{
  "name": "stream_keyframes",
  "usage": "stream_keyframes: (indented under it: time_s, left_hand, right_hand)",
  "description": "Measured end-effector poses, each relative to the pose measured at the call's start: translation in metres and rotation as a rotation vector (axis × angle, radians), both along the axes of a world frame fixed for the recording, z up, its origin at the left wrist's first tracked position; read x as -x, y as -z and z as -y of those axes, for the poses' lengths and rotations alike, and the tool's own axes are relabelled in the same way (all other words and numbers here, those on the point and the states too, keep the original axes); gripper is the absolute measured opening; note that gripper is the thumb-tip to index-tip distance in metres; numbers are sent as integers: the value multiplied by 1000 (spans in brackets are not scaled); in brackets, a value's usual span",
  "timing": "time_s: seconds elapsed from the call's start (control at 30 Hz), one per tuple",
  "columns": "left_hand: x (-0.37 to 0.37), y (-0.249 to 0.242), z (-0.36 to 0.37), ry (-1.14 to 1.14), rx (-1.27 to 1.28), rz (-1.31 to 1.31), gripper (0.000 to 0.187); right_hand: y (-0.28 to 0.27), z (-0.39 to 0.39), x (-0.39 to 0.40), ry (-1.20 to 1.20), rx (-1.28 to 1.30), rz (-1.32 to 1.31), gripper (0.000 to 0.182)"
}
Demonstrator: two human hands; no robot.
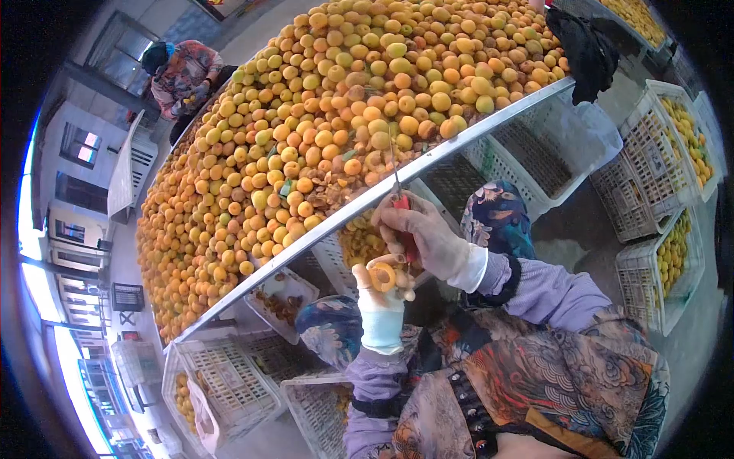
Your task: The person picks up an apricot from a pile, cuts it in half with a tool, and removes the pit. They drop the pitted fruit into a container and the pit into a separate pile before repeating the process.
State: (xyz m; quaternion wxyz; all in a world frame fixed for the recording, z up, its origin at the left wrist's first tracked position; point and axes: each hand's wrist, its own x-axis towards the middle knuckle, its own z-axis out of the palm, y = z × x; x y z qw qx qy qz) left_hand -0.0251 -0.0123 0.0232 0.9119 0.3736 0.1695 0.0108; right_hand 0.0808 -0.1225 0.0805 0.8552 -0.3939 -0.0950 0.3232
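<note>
My left hand (380, 304), in a pale glove, is closed around a cut apricot half (382, 276), its orange cut face and hollow centre turned up. Close beside it, my gloved right hand (436, 241) grips a small knife (405, 202) by its red handle. The thin blade points up and away, over the metal edge of the table. Just beyond both hands lies a large heap of whole apricots (321, 138), with torn apricot scraps (340, 187) near the edge.
A metal rim (306, 243) borders the heap. White plastic crates stand underneath, one holding apricot pieces (359, 239). More crates (634, 164) of fruit are stacked at right, others (229, 375) at lower left. A black cloth (585, 50) hangs at the far corner. Another person (183, 76) works across the heap.
</note>
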Motion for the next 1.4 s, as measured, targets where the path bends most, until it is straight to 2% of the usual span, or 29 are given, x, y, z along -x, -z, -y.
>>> stream_keyframes:
  time_s: [0.03, 0.13, 0.17, 0.4, 0.5, 0.57, 0.7, 0.77, 0.9, 0.97, 1.0, 1.07, 1.1, 1.23, 1.33, 1.4]
  left_hand:
    - [0, -4, 7, -30, -14, -49, 58]
    - [-1, -5, 18, -51, -9, -97, 56]
    - [-1, -4, 18, -13, -13, -81, 55]
    - [-3, -15, 27, 22, 12, -190, 52]
    - [-4, -10, 26, 30, -16, -184, 51]
    - [-5, -10, 27, 12, -22, -209, 52]
    - [-6, -11, 29, 26, -105, -168, 47]
    - [-6, -4, 28, 33, -133, -172, 47]
    - [-9, 0, 33, -27, -199, -234, 47]
    - [-11, -8, 36, -51, -165, -261, 47]
    - [-12, -11, 37, -75, -131, -290, 47]
    - [-14, -8, 39, -96, -168, -250, 46]
    - [-17, -7, 40, -114, -205, -206, 45]
    - [-19, -3, 41, -100, -190, -153, 44]
    - [-21, 2, 38, -104, -176, -117, 45]
    - [-26, 2, 35, -84, -48, -84, 41]
  right_hand:
    - [1, -2, 3, 70, -58, 67, 18]
    - [3, -1, 3, 84, -186, 96, 22]
    - [3, 1, 3, 113, -134, 181, 26]
    - [-3, 13, -1, 90, -51, 159, 28]
    - [-1, 14, -2, 45, -74, 169, 26]
    - [6, 14, 0, -69, -82, 143, 26]
    - [7, 11, 3, -71, -18, 128, 27]
    - [7, 10, 4, -45, 77, 243, 27]
    - [17, 2, 6, 47, 91, 335, 25]
    - [13, 1, 0, 200, -47, -18, 28]
    - [21, 0, -4, 201, -47, -19, 28]
    - [47, -4, -12, 112, -342, -366, 30]
    - [49, -7, -14, 113, -345, -431, 31]
    - [51, -12, -22, 173, -385, -505, 31]
    - [42, -13, -23, 167, -259, -421, 32]
    - [32, -14, -25, 192, -158, -404, 31]
